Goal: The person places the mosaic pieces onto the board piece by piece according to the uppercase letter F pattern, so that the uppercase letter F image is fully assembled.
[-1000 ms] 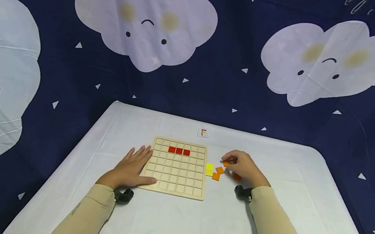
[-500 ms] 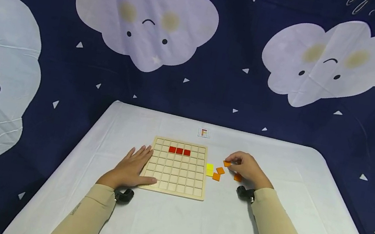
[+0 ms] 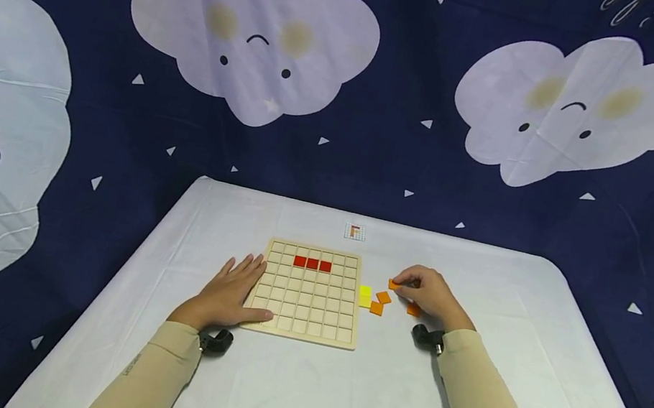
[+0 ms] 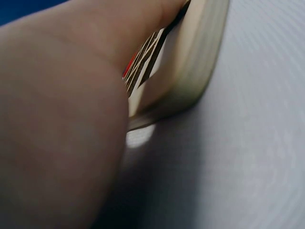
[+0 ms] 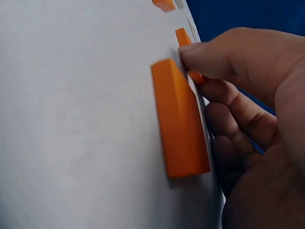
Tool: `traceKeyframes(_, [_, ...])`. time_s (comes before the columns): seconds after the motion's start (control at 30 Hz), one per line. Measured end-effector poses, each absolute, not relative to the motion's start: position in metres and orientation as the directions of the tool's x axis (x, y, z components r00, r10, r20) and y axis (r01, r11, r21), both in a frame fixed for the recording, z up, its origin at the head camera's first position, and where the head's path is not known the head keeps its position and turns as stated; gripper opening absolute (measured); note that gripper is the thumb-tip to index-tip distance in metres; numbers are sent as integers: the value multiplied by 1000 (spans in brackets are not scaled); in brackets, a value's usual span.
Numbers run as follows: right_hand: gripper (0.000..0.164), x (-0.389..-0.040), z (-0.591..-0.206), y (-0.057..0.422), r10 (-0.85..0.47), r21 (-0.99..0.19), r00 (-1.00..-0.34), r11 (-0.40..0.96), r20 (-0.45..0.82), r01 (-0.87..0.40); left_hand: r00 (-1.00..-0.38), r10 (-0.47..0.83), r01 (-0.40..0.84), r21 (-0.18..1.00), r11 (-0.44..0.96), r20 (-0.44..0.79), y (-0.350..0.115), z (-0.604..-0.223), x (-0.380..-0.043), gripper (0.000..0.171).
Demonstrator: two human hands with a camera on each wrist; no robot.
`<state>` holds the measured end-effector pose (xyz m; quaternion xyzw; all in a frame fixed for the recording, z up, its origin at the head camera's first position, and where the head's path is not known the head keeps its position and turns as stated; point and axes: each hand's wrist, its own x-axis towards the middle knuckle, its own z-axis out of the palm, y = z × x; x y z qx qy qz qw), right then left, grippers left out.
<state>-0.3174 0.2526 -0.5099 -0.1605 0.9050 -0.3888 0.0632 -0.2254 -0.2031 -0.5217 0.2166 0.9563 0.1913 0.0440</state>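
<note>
A light wooden grid board [image 3: 309, 306] lies on the white table, with three red square tiles [image 3: 313, 263] in a row near its far side. My left hand [image 3: 229, 292] rests at the board's left edge, fingers stretched along it and thumb over the near left corner. To the right of the board, my right hand [image 3: 432, 297] pinches an orange tile [image 3: 392, 285] between thumb and index finger; the thumb covers its middle in the right wrist view. Another orange tile [image 5: 178, 124] lies under that hand, close to the palm.
Two more orange tiles [image 3: 383, 297] lie between the right hand and the board. Yellow tiles [image 3: 364, 297] sit against the board's right edge. Beyond the board is a small card with a coloured grid pattern [image 3: 355, 231]. A dark blue cloud-print cloth [image 3: 383, 185] hangs behind the table.
My right hand has shifted slightly right, and its fingertips have moved from over the far orange tile to its right side, so more of it shows. My left hand stays put.
</note>
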Motion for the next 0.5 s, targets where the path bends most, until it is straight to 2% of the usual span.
traceKeyframes(0.5, [10, -312, -510, 250, -320, -691, -945, 666, 73, -279, -904, 428, 392, 390, 833, -7, -202, -519, -224, 117])
